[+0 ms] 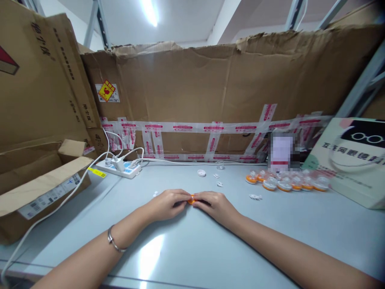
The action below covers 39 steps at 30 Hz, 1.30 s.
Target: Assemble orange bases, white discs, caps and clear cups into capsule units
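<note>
Between my two hands, at the middle of the table, a small orange piece (191, 199) is pinched by the fingertips. My left hand (170, 204) closes on its left side, and my right hand (215, 204) grips the right side. The fingers cover much of it. Beyond the hands lie a round white cap (201, 173), a clear ring-like part (220, 165) and small white parts (219, 184). More white pieces (255, 197) lie to the right. Several clear-topped round units with orange or white bases (284, 184) stand together at the right.
A power strip (122, 168) with plugs and white cables sits at the back left, beside an open cardboard box (45, 188). Tall cardboard (180, 88) walls the back. A printed bag (349, 160) stands at the right.
</note>
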Available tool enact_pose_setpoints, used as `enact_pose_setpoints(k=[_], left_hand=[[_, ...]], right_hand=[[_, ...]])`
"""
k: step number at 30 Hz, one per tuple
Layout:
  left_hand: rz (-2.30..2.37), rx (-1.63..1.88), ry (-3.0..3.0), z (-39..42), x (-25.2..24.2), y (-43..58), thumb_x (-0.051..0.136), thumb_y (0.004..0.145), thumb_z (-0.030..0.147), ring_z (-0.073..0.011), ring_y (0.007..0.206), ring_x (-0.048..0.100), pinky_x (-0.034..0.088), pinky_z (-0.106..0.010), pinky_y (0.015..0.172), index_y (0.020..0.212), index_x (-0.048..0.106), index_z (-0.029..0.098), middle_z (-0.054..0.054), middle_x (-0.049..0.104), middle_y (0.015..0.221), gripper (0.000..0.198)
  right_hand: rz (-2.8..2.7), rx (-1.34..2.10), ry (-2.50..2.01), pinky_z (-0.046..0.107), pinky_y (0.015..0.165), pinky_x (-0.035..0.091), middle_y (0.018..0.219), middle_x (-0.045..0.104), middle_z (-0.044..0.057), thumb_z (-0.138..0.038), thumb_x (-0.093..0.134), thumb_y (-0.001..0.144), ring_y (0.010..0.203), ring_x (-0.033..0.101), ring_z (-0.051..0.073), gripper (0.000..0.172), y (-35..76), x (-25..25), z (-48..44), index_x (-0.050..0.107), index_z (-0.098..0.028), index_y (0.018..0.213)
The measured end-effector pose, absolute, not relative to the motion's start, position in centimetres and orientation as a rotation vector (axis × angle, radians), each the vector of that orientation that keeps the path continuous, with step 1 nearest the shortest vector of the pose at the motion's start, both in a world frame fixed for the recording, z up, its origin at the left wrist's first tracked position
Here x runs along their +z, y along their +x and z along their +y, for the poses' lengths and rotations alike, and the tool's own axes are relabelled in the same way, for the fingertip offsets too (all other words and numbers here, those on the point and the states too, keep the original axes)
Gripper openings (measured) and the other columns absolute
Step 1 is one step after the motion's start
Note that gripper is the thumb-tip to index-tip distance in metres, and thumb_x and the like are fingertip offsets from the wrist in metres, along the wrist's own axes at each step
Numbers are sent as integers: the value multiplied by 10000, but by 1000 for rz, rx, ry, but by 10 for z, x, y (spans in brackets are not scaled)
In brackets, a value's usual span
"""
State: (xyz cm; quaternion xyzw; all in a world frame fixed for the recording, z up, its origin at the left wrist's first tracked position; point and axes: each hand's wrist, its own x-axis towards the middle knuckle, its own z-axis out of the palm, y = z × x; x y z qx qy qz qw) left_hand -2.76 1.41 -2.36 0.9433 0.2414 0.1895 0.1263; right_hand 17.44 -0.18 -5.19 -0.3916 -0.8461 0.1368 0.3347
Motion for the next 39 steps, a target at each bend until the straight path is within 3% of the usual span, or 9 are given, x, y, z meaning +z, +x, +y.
enact_pose_setpoints(k=[39], left_hand=[[718,487,2850,10,-23,-26,385,791,50,-169,970,578,457,-265,857,1118,566,185,-81,604,1089,397]], right_hand=[[-2294,191,-962,297,759,498,910,684,56,-272,479,851,833,627,174,208,176,-56,2,670,-211,906]])
